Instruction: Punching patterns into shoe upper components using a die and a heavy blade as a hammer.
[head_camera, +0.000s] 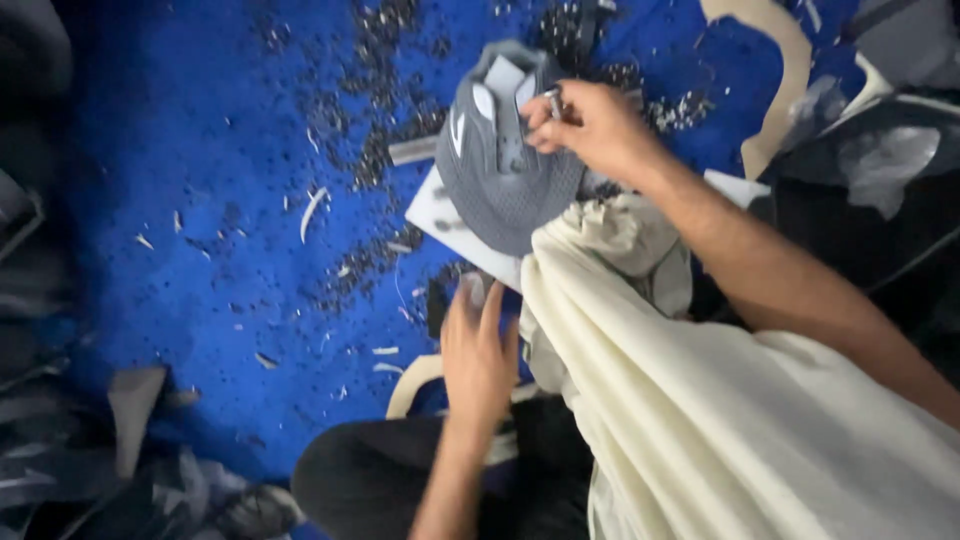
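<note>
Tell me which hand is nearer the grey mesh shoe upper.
Right. The right hand rests on the grey mesh shoe upper, pinching a small metal piece at its top edge; the left hand lies below it, apart, over the blue floor covering.

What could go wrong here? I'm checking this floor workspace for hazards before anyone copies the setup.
1. The right hand pinches a small metal tool right at the grey shoe upper; a slip might jab the fingers or mar the mesh.
2. The left hand reaches down among dark scraps littering the blue mat; sharp bits may be hidden there.
3. The loose cream cloth drapes over the work and could snag.
</note>
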